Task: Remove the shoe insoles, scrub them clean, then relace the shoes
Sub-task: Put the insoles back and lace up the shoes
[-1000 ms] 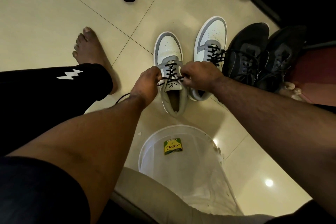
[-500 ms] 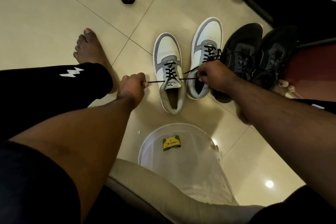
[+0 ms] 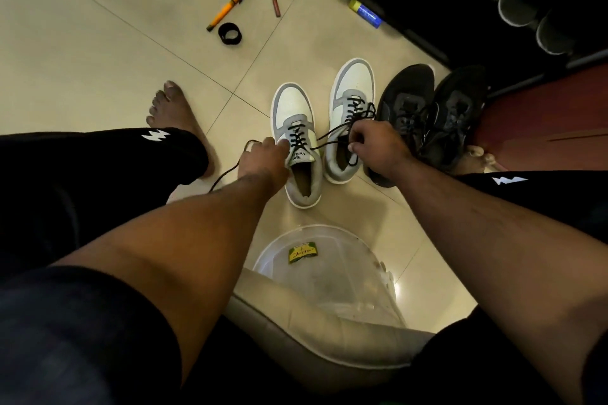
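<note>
Head camera shows me the left white shoe (image 3: 297, 148) on the tiled floor (image 3: 98, 52), beside its pair (image 3: 350, 115). My right hand (image 3: 375, 148) pinches the black lace (image 3: 329, 140) with curled fingers. My left hand (image 3: 263, 161) rests at the shoe's side (whether its fingers grip the lace, I cannot tell).
</note>
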`<state>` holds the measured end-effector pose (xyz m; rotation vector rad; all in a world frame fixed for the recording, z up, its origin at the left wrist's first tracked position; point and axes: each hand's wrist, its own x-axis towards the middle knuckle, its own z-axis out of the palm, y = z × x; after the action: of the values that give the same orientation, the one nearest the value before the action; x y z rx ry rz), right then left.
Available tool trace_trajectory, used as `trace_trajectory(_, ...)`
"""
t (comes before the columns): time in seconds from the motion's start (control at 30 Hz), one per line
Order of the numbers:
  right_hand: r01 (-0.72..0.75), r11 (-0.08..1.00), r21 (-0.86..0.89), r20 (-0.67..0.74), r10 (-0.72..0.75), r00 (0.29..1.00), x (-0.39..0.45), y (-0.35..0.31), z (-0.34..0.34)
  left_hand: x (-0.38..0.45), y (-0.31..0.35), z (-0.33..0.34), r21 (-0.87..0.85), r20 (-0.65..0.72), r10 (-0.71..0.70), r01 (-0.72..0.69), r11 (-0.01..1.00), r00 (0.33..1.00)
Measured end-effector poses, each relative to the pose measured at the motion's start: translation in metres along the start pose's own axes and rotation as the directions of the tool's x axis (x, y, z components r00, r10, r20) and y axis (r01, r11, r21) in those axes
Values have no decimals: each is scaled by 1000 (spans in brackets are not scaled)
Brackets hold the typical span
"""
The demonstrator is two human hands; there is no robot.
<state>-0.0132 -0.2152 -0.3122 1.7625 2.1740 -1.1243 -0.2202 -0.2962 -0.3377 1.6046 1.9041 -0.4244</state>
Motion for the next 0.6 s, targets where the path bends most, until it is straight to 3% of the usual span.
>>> trace_trajectory(0.1, -26, 999, 22, 27, 25, 999, -7, -1, 8, 1, 13, 17, 245, -46, 171, -155, 957, 984)
trace_trajectory(0.27, -1, 999, -39, 30, 2, 1000, -7, 1, 20, 17, 15, 23, 364, -74, 264, -220, 905, 962)
trace_trajectory(0.4, 155, 952, -264, -45, -173, 984, 4, -9, 31, 21, 16, 17, 416, -91, 362, -295, 860, 928)
trace_trajectory(0.5, 254, 940, -227, 61, -247, 967, 9, -18, 47, 22, 17, 11, 427, -142, 426, -333, 841, 894)
trace_trajectory(0.6, 226, 958, -176, 78, -215, 973, 6, -20, 60, 26, 14, 12, 356, -58, 420, -374, 856, 906)
